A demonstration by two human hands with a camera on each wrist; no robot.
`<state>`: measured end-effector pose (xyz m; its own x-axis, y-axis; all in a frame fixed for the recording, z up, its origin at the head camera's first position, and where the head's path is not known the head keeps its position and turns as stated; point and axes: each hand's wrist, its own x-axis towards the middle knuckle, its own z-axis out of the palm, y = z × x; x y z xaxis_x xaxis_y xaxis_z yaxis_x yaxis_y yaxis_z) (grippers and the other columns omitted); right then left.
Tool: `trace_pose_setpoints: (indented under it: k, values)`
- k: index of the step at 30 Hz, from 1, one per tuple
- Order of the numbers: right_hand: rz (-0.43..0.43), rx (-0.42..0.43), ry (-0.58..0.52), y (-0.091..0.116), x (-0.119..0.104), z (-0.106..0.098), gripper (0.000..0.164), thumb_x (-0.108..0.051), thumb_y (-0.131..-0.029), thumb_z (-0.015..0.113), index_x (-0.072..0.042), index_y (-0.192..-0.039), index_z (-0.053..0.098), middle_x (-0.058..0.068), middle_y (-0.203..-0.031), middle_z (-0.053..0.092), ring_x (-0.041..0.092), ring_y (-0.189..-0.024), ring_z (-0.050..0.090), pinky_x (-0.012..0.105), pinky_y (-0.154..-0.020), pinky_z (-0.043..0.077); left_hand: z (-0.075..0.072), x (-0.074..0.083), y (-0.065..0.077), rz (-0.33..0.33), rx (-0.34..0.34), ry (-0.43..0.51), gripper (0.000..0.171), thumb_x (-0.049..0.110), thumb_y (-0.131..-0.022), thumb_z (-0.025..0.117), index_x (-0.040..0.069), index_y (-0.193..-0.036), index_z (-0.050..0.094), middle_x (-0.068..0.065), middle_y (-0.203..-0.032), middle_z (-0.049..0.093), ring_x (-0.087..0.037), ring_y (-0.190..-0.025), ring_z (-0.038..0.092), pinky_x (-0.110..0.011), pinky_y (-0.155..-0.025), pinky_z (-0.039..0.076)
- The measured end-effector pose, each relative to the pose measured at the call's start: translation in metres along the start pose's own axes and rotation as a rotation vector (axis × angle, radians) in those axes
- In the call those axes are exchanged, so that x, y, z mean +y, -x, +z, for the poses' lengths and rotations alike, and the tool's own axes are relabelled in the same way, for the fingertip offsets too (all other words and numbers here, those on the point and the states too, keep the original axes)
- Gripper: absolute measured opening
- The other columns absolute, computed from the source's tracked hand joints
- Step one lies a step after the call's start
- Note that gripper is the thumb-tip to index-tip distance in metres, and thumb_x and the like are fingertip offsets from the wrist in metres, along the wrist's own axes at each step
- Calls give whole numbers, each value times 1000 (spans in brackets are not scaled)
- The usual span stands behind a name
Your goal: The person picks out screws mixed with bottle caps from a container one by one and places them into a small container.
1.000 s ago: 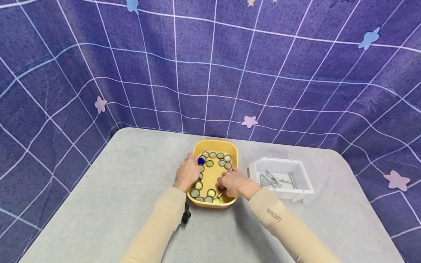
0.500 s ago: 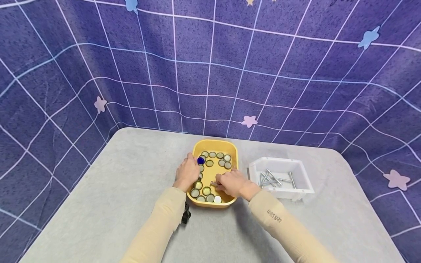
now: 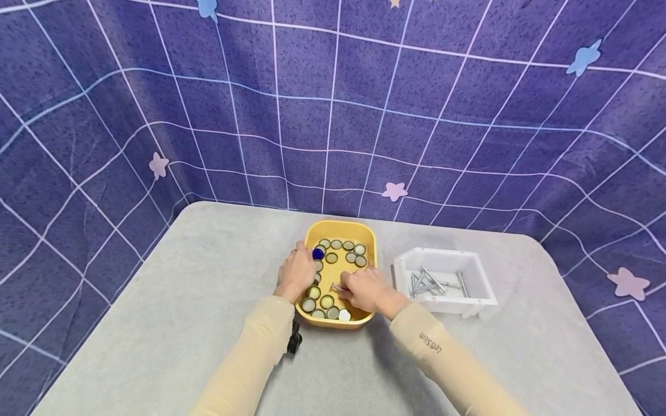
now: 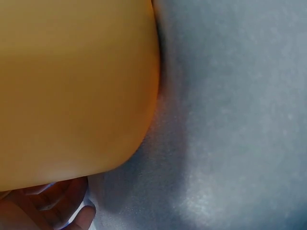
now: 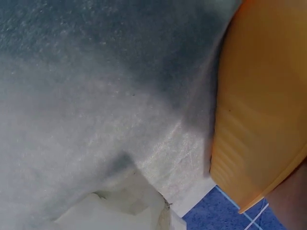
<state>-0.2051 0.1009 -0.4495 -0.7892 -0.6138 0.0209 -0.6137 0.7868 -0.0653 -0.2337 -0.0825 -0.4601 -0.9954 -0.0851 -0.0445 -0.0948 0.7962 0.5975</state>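
Observation:
A yellow plastic tub (image 3: 340,225) stands on the table, with several bottle caps (image 3: 326,301) lying along its sides. Most caps show their pale insides; a blue one (image 3: 318,253) lies by the left wall. My left hand (image 3: 298,271) grips the tub's left rim, and its curled fingers (image 4: 62,201) press against the outer wall in the left wrist view. Over the tub's right side, my right hand (image 3: 366,289) pinches a silver bolt (image 3: 337,287) that points left above the tub floor. Its far end is hidden in the fingers.
To the right stands a white plastic bin (image 3: 486,283) with several silver bolts (image 3: 434,281) inside. Behind the grey table (image 3: 218,248) hangs a dark blue curtain (image 3: 312,127) with a grid pattern.
The bolt has swung from pointing toward the near side to pointing left. Caps in the near part of the tub have shifted, one now showing white. The left hand stays on the rim.

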Motion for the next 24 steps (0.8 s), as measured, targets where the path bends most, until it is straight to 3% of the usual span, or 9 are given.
trace_pose_setpoints:
  k: [7,24]
  values:
    - [22,21,-36,0,1,1,21,-32,-91,69,-19,-80,58,-6,-67,61,16,-60,59,33,-62,42,0,0,0,-2,0,4,36,28,-107,28,1,-124,44,-21,-108,63,-42,-104,65,-55,-89,50]
    - [56,97,-382,-5,4,-16,11,-18,-94,67,-8,-95,64,2,-78,70,9,-65,60,22,-57,47,0,3,1,-4,8,9,38,28,-107,28,0,-125,45,-23,-111,64,-44,-105,64,-56,-90,49]
